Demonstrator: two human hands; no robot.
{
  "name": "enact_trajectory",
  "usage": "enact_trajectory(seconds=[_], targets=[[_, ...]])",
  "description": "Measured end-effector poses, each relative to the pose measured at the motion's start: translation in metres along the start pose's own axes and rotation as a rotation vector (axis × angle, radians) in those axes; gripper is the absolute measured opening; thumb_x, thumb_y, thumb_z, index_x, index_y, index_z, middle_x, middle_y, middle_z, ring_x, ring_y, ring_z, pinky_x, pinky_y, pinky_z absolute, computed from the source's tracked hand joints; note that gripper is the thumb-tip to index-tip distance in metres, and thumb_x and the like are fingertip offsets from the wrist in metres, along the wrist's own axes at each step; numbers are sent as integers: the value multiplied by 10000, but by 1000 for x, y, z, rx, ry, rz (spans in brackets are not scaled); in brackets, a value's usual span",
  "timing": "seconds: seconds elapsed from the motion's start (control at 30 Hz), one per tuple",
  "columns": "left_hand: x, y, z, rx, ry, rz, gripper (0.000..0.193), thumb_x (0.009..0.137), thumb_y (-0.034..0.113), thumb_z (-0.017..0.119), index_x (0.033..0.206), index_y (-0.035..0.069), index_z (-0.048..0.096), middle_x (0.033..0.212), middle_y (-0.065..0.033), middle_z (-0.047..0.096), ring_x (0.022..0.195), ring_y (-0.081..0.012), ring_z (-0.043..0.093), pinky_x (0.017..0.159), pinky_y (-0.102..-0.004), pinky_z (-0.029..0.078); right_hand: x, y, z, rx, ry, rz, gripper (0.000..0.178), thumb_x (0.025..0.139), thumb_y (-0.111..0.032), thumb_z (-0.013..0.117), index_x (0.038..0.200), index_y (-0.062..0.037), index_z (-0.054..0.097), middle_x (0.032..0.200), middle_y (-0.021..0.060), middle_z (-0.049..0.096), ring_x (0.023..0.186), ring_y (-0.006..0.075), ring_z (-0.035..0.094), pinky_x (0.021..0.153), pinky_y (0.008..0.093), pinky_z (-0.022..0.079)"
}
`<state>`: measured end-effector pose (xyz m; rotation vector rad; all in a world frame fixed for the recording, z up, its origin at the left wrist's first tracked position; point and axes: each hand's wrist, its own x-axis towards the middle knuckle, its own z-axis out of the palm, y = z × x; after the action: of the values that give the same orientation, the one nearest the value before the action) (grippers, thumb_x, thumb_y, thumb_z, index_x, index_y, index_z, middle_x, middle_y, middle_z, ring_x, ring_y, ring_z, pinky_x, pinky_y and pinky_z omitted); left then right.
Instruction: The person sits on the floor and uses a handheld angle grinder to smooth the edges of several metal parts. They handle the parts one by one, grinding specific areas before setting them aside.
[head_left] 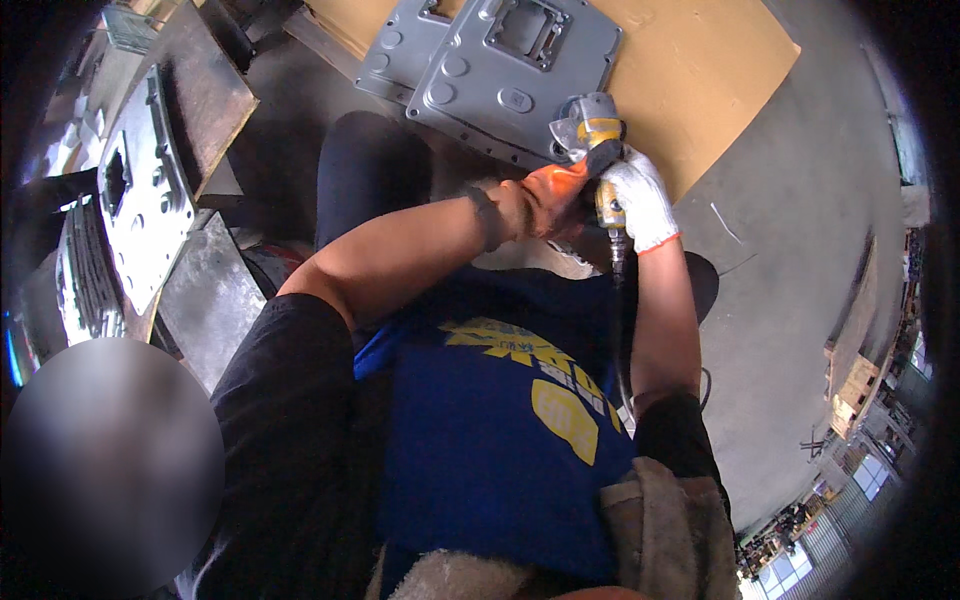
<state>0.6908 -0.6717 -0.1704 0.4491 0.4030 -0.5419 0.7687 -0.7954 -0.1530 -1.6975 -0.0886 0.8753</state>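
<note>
My right hand (640, 195), in a white knit glove with an orange-red cuff, is wrapped round the body of a yellow and silver air grinder (600, 128). Its dark hose (618, 290) runs down toward my lap. From the left, my left hand (560, 190), in an orange and dark glove, closes on the grinder just below its head. The grinder head sits at the near right edge of a grey metal cover plate (480, 75) with a rectangular window and round bosses; whether it touches is hard to tell. A second grey plate (395, 50) lies partly under the first.
Under the plates spreads a tan sheet (710, 70). To my left a silver metal plate (150, 220) leans beside a stack of thin plates (85, 270) and a brown board (200, 90). Grey floor (790, 280) extends right, with wooden pieces (855, 385) farther off.
</note>
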Motion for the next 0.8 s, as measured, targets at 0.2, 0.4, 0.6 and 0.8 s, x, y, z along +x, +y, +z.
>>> enact_trajectory(seconds=[0.2, 0.4, 0.6, 0.8], targets=[[10, 3, 2, -165, 208, 132, 613, 833, 544, 689, 1212, 72, 598, 1142, -109, 665, 1007, -263, 646, 915, -483, 501, 21, -5, 6, -288, -46, -27, 398, 874, -343, 630, 1078, -4, 663, 860, 54, 662, 725, 138, 594, 645, 299, 483], [11, 21, 6, -161, 504, 103, 551, 877, 507, 631, 1200, 61, 616, 1107, -99, 677, 974, -241, 643, 874, -384, 499, 51, 7, 15, -408, -106, -218, 421, 928, -374, 555, 1073, 7, 662, 879, 51, 676, 755, 144, 601, 660, 327, 492], [50, 10, -35, -43, 517, 165, 644, 910, 574, 517, 1256, 36, 596, 1139, -84, 672, 993, -219, 627, 913, -325, 448, 56, -3, 32, -271, -82, -91, 442, 927, -396, 553, 1087, -1, 672, 913, 80, 693, 800, 142, 605, 692, 324, 493], [40, 13, -19, 47, 646, 140, 646, 862, 585, 580, 1184, 26, 628, 1044, -97, 698, 895, -240, 658, 819, -363, 495, 40, -34, 44, -458, 19, 80, 437, 909, -401, 588, 1088, -12, 678, 906, 68, 691, 802, 138, 606, 690, 311, 490]])
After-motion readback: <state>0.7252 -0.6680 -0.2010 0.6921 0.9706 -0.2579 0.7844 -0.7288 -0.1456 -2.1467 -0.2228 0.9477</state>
